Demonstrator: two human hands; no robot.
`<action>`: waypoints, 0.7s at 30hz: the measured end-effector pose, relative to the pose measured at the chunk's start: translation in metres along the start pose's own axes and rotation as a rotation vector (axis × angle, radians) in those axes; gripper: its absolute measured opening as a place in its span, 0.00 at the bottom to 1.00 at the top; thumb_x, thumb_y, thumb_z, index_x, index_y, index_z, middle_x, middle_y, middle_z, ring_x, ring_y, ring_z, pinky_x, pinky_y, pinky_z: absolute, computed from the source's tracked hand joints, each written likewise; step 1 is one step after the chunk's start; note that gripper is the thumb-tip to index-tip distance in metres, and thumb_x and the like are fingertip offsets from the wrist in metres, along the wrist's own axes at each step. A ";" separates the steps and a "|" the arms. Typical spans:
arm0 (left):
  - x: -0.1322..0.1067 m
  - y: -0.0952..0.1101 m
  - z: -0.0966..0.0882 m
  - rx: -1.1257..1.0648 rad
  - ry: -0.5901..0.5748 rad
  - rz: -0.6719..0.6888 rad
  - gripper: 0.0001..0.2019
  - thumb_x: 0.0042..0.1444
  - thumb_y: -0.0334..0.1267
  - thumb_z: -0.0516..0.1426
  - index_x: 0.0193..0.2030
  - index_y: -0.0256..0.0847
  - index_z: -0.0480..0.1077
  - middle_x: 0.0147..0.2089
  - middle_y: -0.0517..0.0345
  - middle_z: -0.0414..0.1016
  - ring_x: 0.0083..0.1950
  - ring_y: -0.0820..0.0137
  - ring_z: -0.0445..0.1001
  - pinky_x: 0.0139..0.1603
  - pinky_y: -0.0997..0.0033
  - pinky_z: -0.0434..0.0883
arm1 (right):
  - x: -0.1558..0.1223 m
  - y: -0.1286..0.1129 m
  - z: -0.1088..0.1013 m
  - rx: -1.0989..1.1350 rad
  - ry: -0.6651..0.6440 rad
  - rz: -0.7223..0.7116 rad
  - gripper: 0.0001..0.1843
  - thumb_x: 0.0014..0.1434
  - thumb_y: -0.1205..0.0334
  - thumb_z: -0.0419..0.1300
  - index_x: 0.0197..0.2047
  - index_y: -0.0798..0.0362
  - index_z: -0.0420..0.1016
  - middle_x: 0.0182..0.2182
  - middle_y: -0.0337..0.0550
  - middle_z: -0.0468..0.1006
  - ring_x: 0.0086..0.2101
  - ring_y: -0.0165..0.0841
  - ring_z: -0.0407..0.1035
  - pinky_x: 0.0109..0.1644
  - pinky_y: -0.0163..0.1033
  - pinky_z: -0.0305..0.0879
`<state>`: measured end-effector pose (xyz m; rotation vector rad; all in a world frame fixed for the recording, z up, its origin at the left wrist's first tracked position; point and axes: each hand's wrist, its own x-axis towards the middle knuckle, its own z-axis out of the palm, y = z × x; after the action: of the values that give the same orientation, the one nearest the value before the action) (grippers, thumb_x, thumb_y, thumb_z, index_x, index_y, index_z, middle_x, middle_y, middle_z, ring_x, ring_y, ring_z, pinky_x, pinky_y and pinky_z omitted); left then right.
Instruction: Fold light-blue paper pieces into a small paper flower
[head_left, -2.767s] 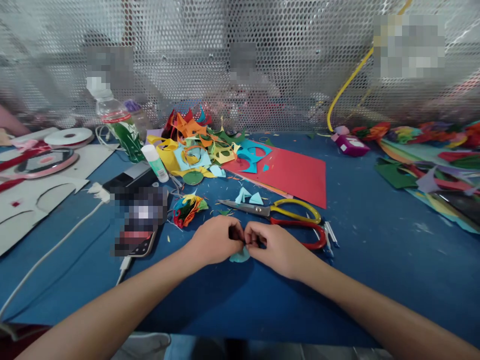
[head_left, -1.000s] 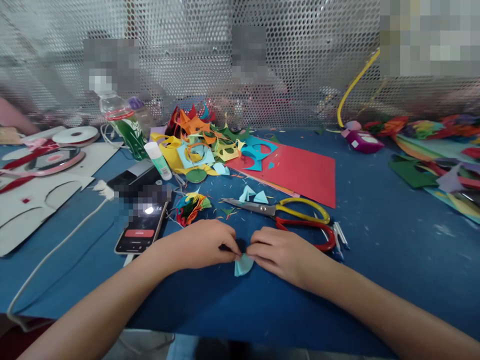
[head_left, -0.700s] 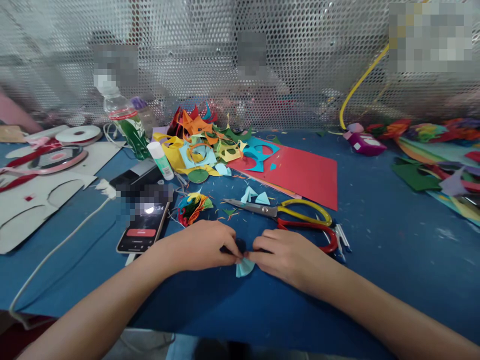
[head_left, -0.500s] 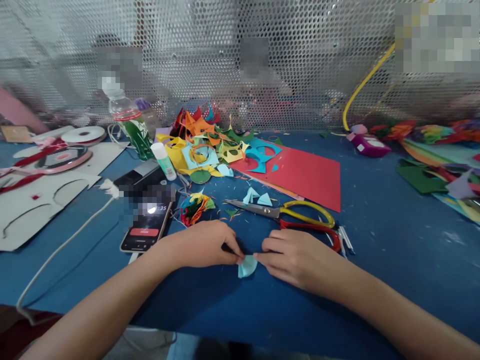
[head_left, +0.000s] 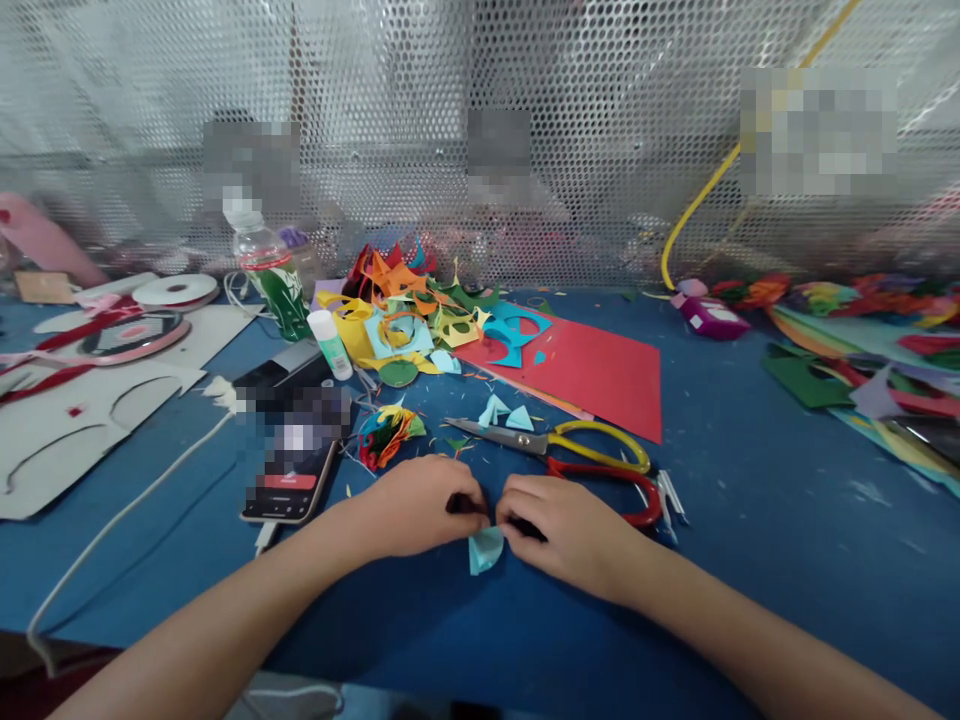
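Observation:
My left hand and my right hand meet at the middle of the blue table. Both pinch a small light-blue paper piece between fingertips, and it hangs just below them. Just beyond my right hand lie scissors with yellow and red handles, blades pointing left. Two light-blue paper cones rest by the blades. A small multicoloured paper flower sits beyond my left hand.
A phone on a white cable lies left of my hands. A glue stick, a bottle, a heap of paper scraps and a red sheet lie farther back. Ribbon reels and white card are left; coloured paper at right. Perforated metal screen behind.
My hands have stayed together on the light-blue piece, turning and pinching it; the fingers have drawn closer again. The camera has shifted slightly.

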<state>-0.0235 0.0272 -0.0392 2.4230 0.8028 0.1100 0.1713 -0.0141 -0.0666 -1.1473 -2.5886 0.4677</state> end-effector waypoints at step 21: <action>-0.005 0.009 0.015 -0.017 0.456 0.143 0.09 0.57 0.35 0.53 0.33 0.39 0.75 0.29 0.58 0.74 0.32 0.75 0.71 0.32 0.77 0.66 | -0.004 -0.011 -0.002 0.440 0.476 0.224 0.03 0.55 0.62 0.57 0.32 0.48 0.73 0.29 0.37 0.77 0.31 0.30 0.71 0.36 0.34 0.67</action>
<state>-0.0192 0.0112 -0.0461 2.4688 0.8106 0.7426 0.1677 -0.0240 -0.0606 -1.2114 -1.8482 0.6749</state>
